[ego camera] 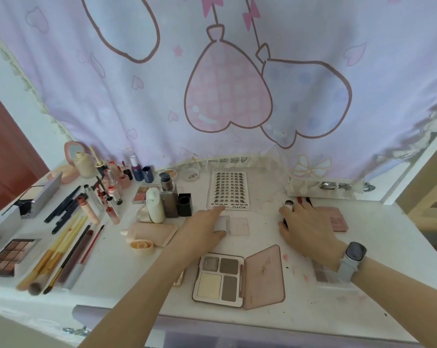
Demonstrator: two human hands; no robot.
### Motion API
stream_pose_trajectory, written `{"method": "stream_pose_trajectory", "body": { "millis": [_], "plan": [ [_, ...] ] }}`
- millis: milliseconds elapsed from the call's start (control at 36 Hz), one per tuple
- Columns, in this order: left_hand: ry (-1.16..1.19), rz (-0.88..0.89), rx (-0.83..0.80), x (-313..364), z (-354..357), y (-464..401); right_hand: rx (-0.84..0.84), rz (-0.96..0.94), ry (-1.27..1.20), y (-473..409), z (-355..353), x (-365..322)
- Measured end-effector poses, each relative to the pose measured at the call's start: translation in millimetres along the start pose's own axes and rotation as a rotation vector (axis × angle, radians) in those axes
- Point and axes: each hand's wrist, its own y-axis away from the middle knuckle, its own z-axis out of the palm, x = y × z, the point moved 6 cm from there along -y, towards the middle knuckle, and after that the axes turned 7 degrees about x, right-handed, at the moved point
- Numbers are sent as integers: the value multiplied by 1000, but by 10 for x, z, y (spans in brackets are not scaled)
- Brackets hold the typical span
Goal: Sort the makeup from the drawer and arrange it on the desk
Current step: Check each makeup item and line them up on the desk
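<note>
The left hand (204, 227) lies palm-down on the white desk (378, 249), fingers straight, its fingertips touching the near edge of the lash sheet (229, 190) and its thumb resting on a small clear case (233, 226); the right hand (306, 226), a watch (355, 254) on its wrist, curls around a small dark brush (289, 204) near the pink compact (334, 218); an open four-pan palette (220, 278) sits between the forearms, lid folded out to the right; brushes and pencils (61, 249) lie in a row at the left beside a brown eyeshadow palette (10, 254); bottles and lip tubes (106, 187) cluster toward the back, below the balloon-print curtain (227, 79).
</note>
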Motion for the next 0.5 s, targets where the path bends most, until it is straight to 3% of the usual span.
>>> {"method": "stream_pose_trajectory", "body": {
  "millis": [139, 250, 389, 500],
  "plan": [
    [95, 75, 93, 67, -116, 39, 2, -37, -54, -45, -192, -22],
    [216, 123, 202, 195, -275, 78, 37, -67, -265, -130, -502, -42],
    [403, 143, 245, 406, -423, 188, -88, -6, -955, -215, -673, -306],
    [425, 151, 300, 467, -525, 314, -125, 10, -1277, -276, -812, -600]
  ]
}}
